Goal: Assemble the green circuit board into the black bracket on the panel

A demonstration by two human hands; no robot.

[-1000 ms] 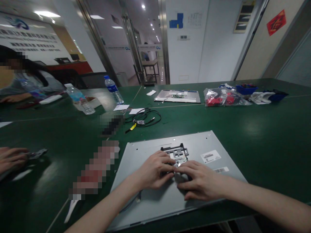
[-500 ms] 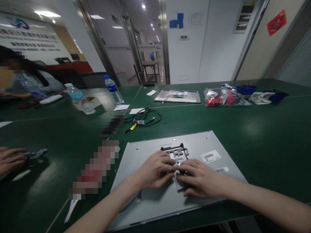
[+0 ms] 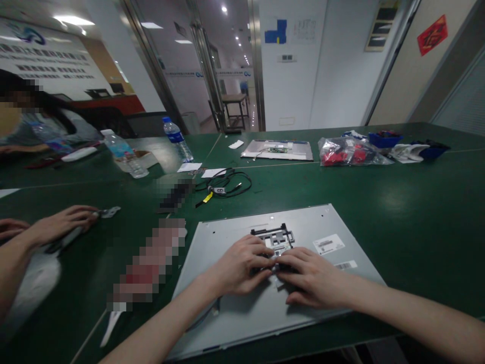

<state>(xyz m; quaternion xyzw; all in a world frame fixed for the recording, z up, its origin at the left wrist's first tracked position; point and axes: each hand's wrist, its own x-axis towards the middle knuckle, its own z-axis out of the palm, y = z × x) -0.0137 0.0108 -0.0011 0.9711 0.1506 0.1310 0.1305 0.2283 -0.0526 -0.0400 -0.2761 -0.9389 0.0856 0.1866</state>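
Note:
A grey metal display panel (image 3: 322, 227) lies back-up on the green table in front of me. A black plastic bracket (image 3: 275, 235) sits near its middle, with white barcode labels (image 3: 329, 244) to the right. My left hand (image 3: 238, 266) and my right hand (image 3: 308, 277) rest side by side on the panel just below the bracket. Their fingertips meet, curled and pressed on a small part that the fingers mostly hide.
A co-worker's hand (image 3: 62, 222) reaches over the table at the left, touching a small grey piece (image 3: 109, 212). Farther back lie a coiled black cable (image 3: 225, 184), two water bottles (image 3: 125, 154), a second panel (image 3: 278, 150), a plastic bag of red parts (image 3: 348, 151) and gloves (image 3: 411, 150).
My right hand has slid a little up and left toward my left hand. The co-worker's hand at the left has reached farther right across the table.

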